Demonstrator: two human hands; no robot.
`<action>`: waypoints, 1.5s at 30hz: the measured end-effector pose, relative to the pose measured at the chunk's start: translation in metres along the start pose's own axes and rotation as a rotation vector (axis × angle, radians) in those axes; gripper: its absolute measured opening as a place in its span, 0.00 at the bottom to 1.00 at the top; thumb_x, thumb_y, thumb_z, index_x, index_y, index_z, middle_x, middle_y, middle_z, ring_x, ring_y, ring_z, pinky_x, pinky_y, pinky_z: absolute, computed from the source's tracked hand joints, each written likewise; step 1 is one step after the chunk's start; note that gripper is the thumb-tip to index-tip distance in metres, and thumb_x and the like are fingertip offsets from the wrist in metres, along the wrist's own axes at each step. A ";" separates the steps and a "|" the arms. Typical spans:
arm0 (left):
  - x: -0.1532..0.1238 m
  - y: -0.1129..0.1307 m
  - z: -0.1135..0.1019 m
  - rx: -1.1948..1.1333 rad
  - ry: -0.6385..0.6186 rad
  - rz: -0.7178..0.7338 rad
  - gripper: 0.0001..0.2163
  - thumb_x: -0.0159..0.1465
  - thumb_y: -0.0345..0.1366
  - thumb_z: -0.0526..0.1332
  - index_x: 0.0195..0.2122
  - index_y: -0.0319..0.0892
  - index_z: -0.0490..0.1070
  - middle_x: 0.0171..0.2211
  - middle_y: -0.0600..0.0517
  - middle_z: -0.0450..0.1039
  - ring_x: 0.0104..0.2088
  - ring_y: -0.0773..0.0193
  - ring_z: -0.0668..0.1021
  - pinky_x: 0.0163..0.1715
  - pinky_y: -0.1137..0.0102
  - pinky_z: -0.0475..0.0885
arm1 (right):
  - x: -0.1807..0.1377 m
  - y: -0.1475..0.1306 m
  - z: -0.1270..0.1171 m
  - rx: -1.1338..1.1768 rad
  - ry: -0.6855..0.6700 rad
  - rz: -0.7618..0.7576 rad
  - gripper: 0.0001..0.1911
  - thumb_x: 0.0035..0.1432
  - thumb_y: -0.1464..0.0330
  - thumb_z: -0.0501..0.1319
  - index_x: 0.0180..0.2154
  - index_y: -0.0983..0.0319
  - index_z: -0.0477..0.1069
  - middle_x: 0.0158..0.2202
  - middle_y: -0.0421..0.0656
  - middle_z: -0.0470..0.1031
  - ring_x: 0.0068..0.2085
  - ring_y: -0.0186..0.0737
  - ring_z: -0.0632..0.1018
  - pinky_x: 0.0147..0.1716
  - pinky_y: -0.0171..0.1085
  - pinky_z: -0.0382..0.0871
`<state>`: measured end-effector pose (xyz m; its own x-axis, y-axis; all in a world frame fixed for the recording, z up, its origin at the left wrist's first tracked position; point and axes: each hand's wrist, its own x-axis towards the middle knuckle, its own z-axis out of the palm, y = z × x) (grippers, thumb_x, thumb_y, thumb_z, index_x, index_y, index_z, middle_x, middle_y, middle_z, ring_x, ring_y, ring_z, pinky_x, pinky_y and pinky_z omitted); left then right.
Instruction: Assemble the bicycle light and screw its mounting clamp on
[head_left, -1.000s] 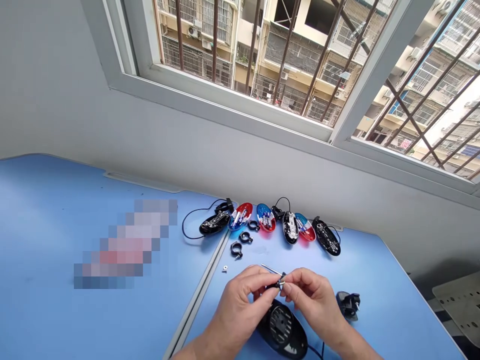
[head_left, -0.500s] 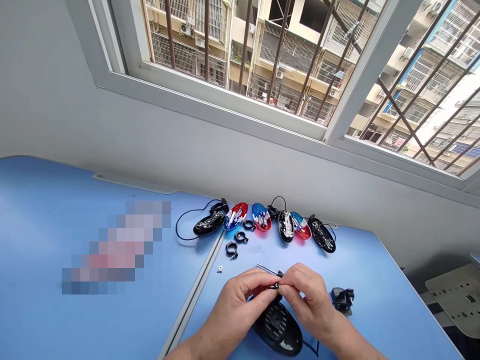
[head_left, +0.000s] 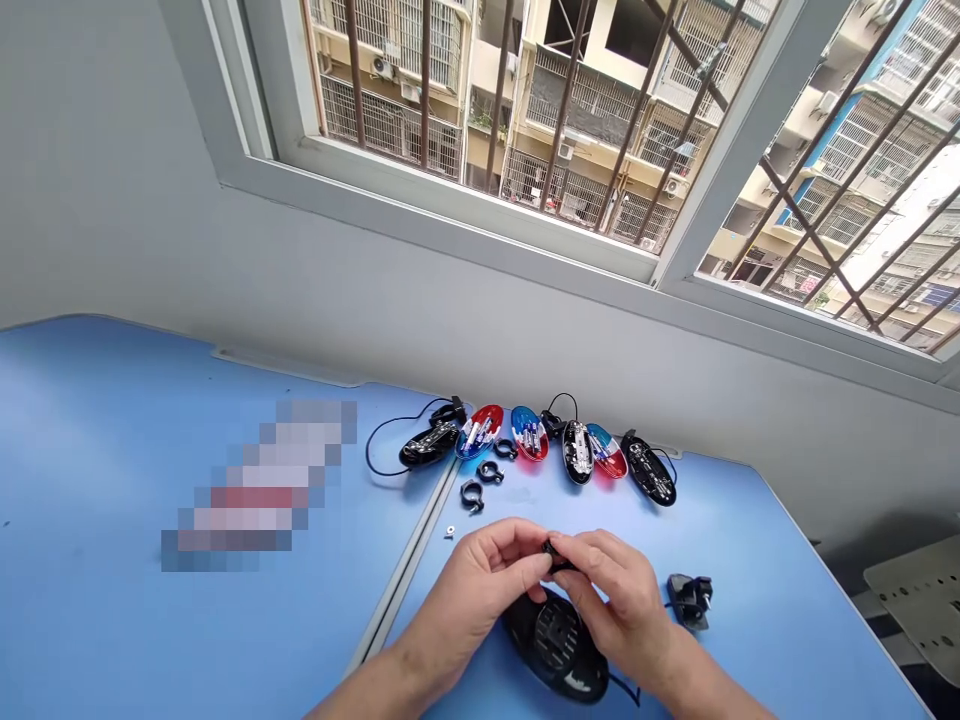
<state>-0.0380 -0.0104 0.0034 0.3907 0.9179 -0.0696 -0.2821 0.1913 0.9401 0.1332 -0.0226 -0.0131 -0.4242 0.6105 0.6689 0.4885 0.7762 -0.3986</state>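
My left hand (head_left: 480,590) and my right hand (head_left: 619,595) meet over the blue table (head_left: 112,450), fingers pinched together on a small black part (head_left: 553,553) between them. Right below my hands lies a black oval housing (head_left: 555,645) with a round grille, a thin wire trailing from it. The screwdriver seen earlier is hidden now.
A row of oval red-and-blue lenses (head_left: 529,433) and black circuit boards (head_left: 651,468) lies farther back. Black ring clamps (head_left: 472,495) and a tiny nut (head_left: 449,532) sit near the table seam. A black bracket (head_left: 688,598) rests to the right. Wall and barred window stand behind.
My hands have closed tighter round the small black part and dropped nearer the oval housing. The screwdriver shaft that stuck out between them no longer shows.
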 end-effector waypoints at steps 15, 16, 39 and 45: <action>-0.022 0.039 -0.043 0.762 0.526 0.421 0.07 0.59 0.37 0.59 0.33 0.43 0.76 0.35 0.51 0.76 0.35 0.62 0.75 0.32 0.72 0.69 | -0.004 0.007 -0.005 -0.249 0.032 -0.110 0.20 0.61 0.79 0.53 0.53 0.59 0.67 0.32 0.46 0.75 0.30 0.38 0.72 0.29 0.36 0.69; -0.025 0.038 -0.049 0.883 0.504 0.420 0.07 0.59 0.36 0.58 0.31 0.43 0.76 0.33 0.52 0.75 0.34 0.62 0.75 0.31 0.72 0.68 | -0.004 0.006 -0.005 -0.284 0.023 -0.131 0.19 0.61 0.78 0.52 0.52 0.60 0.68 0.31 0.46 0.75 0.30 0.38 0.72 0.28 0.35 0.68; 0.017 0.001 -0.109 1.618 -0.114 0.496 0.15 0.60 0.25 0.52 0.35 0.45 0.78 0.31 0.50 0.69 0.33 0.62 0.70 0.29 0.73 0.64 | -0.003 0.003 -0.009 -0.340 0.057 -0.190 0.15 0.61 0.80 0.52 0.46 0.63 0.70 0.29 0.45 0.75 0.28 0.35 0.72 0.27 0.32 0.67; 0.024 0.000 -0.114 1.589 -0.188 0.574 0.15 0.62 0.26 0.51 0.28 0.43 0.76 0.28 0.50 0.68 0.31 0.63 0.69 0.28 0.72 0.62 | -0.004 0.003 -0.010 -0.338 0.043 -0.172 0.16 0.61 0.80 0.52 0.47 0.62 0.70 0.30 0.45 0.75 0.28 0.35 0.72 0.26 0.32 0.67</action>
<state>-0.1287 0.0509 -0.0358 0.6815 0.6671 0.3009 0.6314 -0.7439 0.2189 0.1442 -0.0241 -0.0102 -0.4933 0.4626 0.7367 0.6399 0.7667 -0.0530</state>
